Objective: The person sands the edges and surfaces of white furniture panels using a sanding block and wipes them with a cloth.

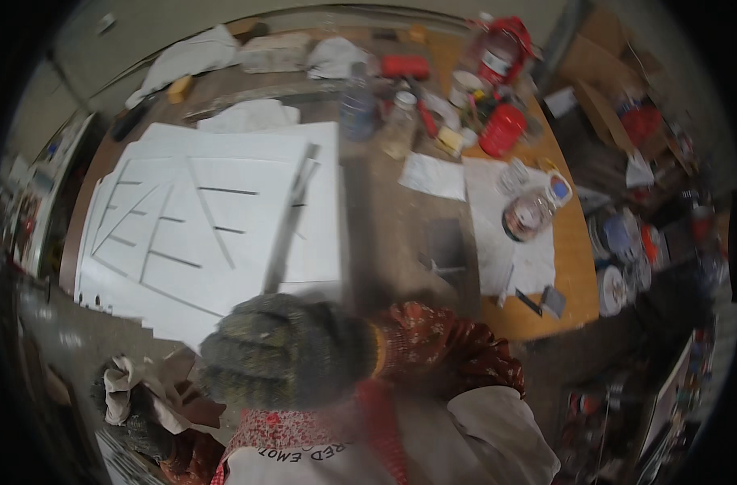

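Note:
My right hand [287, 352], in a dark grey-green knitted glove, is raised in front of my chest at the table's near edge. Its fingers look curled; whatever they hold, if anything, is hidden. Down at the lower left, my left hand [148, 432], gloved alike, grips a crumpled beige cloth [130, 388] beside the table. Large white sheets [263, 174] lie stacked on the left half of the table, with thin dark strips [227, 191] across the top one. A long grey bar [291, 222] slants over the sheets, just beyond my right hand.
Clear bottles [401, 125], a red jar [503, 129] and small items crowd the table's far right. A bottle [530, 214] lies tilted on white paper [498, 250]; a grey block [553, 301] sits near the edge. Cardboard boxes [599, 77] and tubs [615, 230] stand beyond the right side.

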### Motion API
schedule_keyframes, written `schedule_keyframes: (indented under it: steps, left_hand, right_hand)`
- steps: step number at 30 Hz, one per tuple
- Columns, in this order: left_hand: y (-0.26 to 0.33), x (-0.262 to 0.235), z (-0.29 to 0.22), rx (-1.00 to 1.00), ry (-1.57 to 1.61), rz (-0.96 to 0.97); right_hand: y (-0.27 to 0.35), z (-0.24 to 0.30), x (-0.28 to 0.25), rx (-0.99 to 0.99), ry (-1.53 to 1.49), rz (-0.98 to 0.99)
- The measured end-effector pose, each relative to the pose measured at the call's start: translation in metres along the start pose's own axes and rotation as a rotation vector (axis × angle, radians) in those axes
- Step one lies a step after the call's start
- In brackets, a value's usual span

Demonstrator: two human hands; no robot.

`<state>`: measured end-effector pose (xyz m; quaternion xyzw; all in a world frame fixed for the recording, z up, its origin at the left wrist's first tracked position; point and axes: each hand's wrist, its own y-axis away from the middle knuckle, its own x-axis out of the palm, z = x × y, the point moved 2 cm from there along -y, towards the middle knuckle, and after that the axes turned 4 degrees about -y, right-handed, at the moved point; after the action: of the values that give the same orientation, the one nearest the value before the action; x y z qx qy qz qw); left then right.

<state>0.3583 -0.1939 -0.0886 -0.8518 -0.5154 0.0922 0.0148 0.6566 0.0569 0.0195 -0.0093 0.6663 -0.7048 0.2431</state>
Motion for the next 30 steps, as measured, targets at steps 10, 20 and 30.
schedule_keyframes:
  steps: [10, 20, 30]
  left_hand:
    - [0.010, 0.001, -0.027, 0.000, -0.310, -0.008]
    - [-0.014, 0.175, -0.155, 0.637, -0.384, 0.682]
    - [0.048, 0.430, -0.273, 1.097, -0.455, 1.237]
  right_hand:
    - [0.198, 0.028, -0.157, 1.020, 0.964, 0.255]
    - [0.244, -0.005, -0.119, 1.299, 1.164, 0.649]
    - [0.246, 0.000, -0.109, 1.135, 0.978, 0.686]
